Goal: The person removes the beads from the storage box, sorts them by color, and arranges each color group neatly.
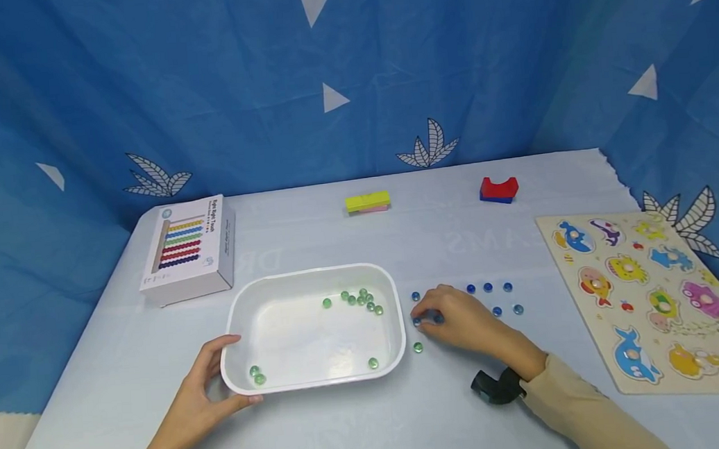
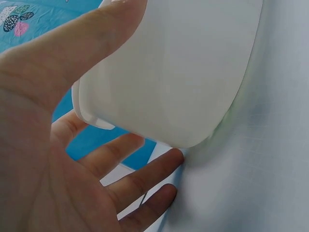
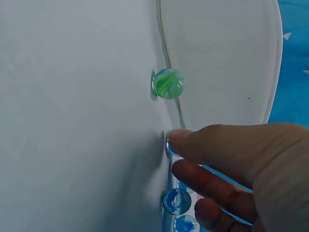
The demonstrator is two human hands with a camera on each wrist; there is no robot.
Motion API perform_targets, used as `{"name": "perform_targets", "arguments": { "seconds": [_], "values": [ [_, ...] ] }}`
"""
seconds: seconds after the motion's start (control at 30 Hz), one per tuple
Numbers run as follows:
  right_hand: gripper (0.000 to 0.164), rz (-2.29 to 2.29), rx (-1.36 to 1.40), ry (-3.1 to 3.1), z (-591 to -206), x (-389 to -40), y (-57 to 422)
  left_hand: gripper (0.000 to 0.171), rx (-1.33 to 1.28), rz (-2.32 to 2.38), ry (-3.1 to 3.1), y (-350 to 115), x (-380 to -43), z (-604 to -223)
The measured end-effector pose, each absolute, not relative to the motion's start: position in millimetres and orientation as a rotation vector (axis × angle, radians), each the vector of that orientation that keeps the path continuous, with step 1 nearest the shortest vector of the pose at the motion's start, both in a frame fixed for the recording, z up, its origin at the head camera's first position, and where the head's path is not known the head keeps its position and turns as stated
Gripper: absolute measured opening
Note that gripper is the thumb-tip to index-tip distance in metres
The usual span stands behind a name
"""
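A white tray (image 1: 305,339) holds several green marbles, most of them near its back right. My left hand (image 1: 199,396) grips the tray's left end, thumb at the front corner and index finger on the left rim. Just off the right side, my right hand (image 1: 456,318) pinches a blue marble (image 1: 417,321) between thumb and index finger, low over the table. Another blue marble (image 3: 177,201) sits by the curled fingers. A green marble (image 1: 417,347) lies on the table in front of the hand, and a blue marble (image 1: 416,296) lies behind it.
More blue marbles (image 1: 488,287) lie right of the right hand. A wooden puzzle board (image 1: 582,320) takes up the right side. At the back are an abacus box (image 1: 194,281), yellow and pink blocks (image 1: 367,201), and a red block (image 1: 499,187) on a blue one.
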State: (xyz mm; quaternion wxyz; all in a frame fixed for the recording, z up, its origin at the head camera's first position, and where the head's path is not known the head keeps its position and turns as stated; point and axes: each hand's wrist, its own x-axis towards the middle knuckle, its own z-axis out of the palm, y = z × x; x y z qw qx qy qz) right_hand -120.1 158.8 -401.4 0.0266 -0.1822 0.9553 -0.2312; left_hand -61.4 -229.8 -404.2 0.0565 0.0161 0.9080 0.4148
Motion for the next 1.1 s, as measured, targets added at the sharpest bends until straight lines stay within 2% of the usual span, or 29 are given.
{"name": "perform_targets", "arguments": {
  "seconds": [0.23, 0.43, 1.1],
  "values": [
    [0.025, -0.793, -0.571, 2.904, -386, -122, 169, 0.091, 0.056, 1.266, 2.750, -230, -62, -405],
    [0.021, -0.854, -0.494, 2.950, -375, -127, 176, 0.091, 0.028, 1.252, 2.743, -230, -62, -403],
    [0.015, -0.732, -0.545, 2.899, -394, -125, 183, 0.091, 0.027, 1.267, 2.737, -230, -61, -404]
  ]
}}
